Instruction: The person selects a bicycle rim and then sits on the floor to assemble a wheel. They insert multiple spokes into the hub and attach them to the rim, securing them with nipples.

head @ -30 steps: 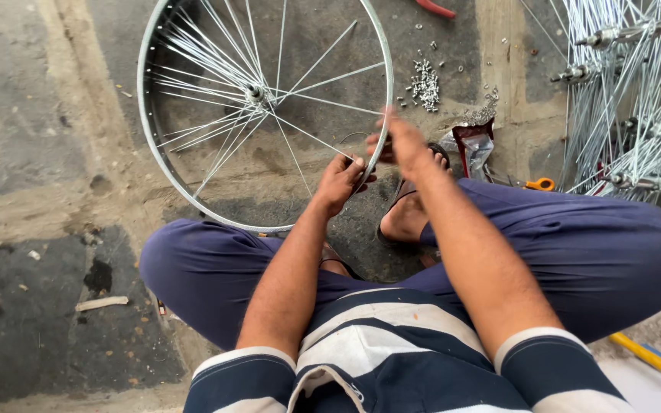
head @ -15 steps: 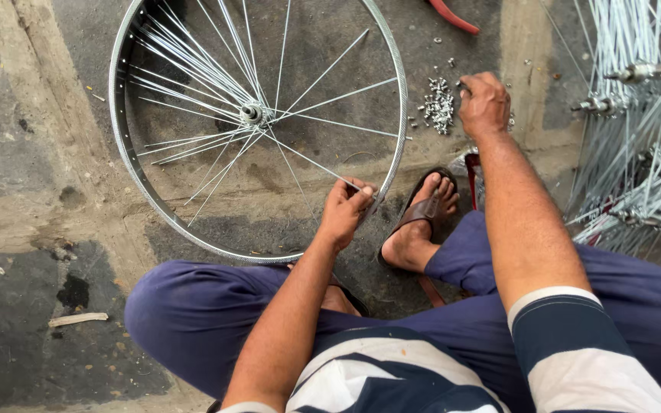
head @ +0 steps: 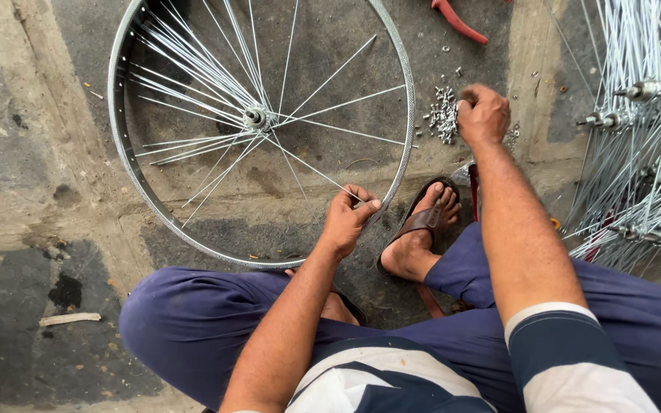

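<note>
Bicycle wheel rim (head: 128, 180) lies flat on concrete floor (head: 32, 191). 1 spoke (head: 311, 167) is pinched by left hand (head: 348, 218) nr rim; right hand (head: 483, 115) is closed over pile of spoke nipples (head: 444, 115).

At about one o'clock, a red-handled tool (head: 459, 21) is lying on the concrete floor (head: 24, 99), only its handles showing at the top edge. At three o'clock, a heap of loose spoked hubs (head: 636, 130) is spreading across the ground and running out of view on the right. A brown sandal (head: 424, 219) is sitting on a foot near the centre, just right of the middle, while a small pale scrap of wood (head: 69, 318) is lying at about eight o'clock on a dark patch of the floor.
</note>
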